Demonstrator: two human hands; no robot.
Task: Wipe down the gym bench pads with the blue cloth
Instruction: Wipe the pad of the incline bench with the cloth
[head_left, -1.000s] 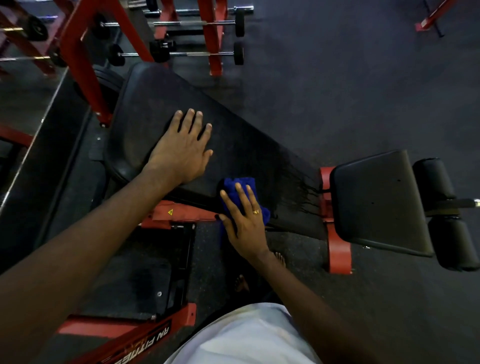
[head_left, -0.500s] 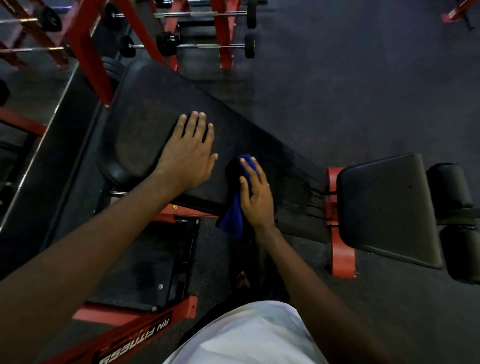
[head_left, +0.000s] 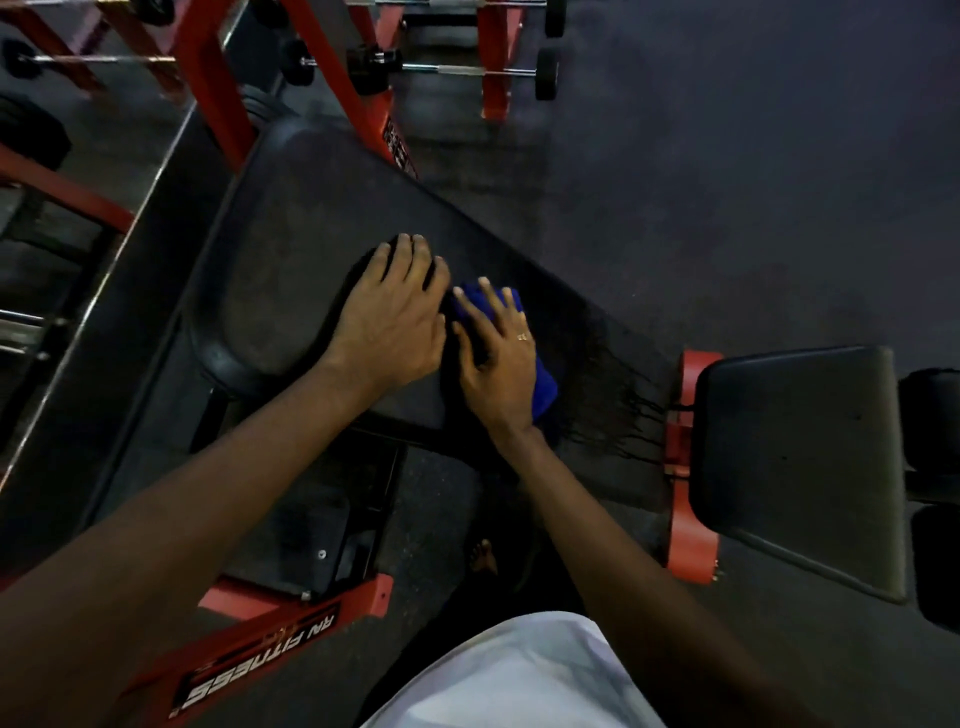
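Observation:
A long black back pad (head_left: 291, 249) slants from upper left toward the lower right, with dark wet streaks near its right end. My left hand (head_left: 395, 322) rests flat on the pad's middle, fingers straight. Right beside it my right hand (head_left: 498, 358) presses the blue cloth (head_left: 543, 387) flat on the pad with spread fingers; most of the cloth is hidden under the palm. The smaller black seat pad (head_left: 795, 457) sits to the right, past a red bracket (head_left: 685, 493).
Red frame posts (head_left: 208, 67) and a rack of barbells (head_left: 457, 70) stand behind the bench. A red base beam with white lettering (head_left: 270, 675) crosses the floor at lower left. Black roller pads (head_left: 930, 415) sit at the far right. Dark rubber floor lies beyond the bench.
My right hand slid the blue cloth from the pad's near edge up onto its top, close to my left hand. My left hand stayed flat on the pad.

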